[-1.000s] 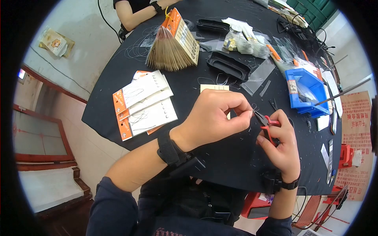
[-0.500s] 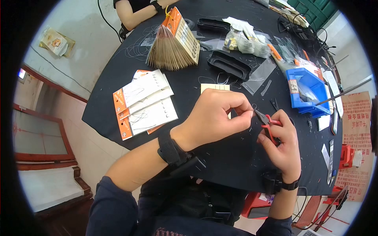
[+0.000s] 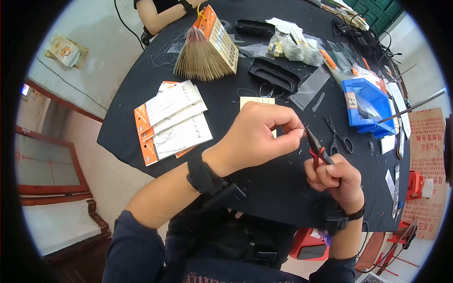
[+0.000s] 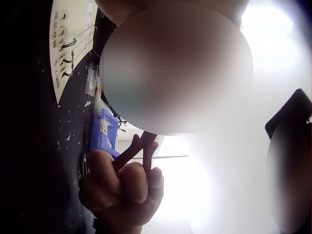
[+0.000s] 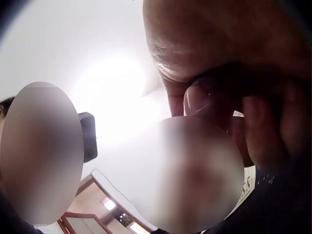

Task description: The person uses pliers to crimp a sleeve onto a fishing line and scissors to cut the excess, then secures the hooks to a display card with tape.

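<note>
My left hand (image 3: pixel 264 131) pinches something very small between thumb and index fingertip in the head view; a bit of thin line shows there, its kind too small to tell. My right hand (image 3: pixel 336 180) holds pliers with red and black handles (image 3: pixel 317 152), fingers curled round the grips. The pliers' nose points up at my left fingertips and overlaps them in this view. Behind my left hand lies a cream card (image 3: pixel 257 101), partly covered. In the left wrist view, hooks with line stand on this card (image 4: pixel 56 73). Blurred patches hide the work in both wrist views.
Black scissors (image 3: pixel 334 134) lie beyond my right hand. White cards with orange ends (image 3: pixel 186 137) lie at left, before a fanned card bundle (image 3: pixel 203 56). Black trays (image 3: pixel 273 78), a jar (image 3: pixel 279 42) and a blue bin (image 3: pixel 354 104) stand farther back. Another person's arm (image 3: pixel 163 19) rests opposite.
My right hand has turned and moved slightly down, regripping the pliers, which now point more steeply upward. The scissors behind it have come into fuller view. My left hand has barely moved.
</note>
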Available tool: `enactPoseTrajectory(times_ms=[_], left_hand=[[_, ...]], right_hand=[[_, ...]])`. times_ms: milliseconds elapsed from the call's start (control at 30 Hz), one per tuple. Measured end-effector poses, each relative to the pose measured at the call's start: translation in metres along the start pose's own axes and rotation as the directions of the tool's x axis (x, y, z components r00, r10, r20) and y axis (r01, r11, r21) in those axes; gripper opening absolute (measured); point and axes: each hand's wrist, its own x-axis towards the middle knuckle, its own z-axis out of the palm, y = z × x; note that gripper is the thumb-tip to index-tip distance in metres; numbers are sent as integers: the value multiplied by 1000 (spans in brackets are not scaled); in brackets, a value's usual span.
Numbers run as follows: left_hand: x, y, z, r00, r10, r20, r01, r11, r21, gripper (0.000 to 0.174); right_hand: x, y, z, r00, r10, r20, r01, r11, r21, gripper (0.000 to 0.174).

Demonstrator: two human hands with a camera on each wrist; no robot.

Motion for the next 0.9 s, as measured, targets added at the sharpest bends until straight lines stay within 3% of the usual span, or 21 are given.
enactPoseTrajectory(times_ms=[133, 433, 900], left_hand=[[0, 3, -3, 998, -55, 36, 56, 998, -31, 8], [0, -2, -4, 992, -110, 60, 119, 979, -165, 9], [0, 1, -7, 996, -55, 66, 64, 986, -156, 7]], right_hand=[[0, 1, -3, 987, 90, 133, -121, 961, 250, 46], [1, 11, -6, 934, 99, 344, -292, 767, 572, 48], [2, 16, -4, 883, -10, 469, -337, 680, 651, 52]])
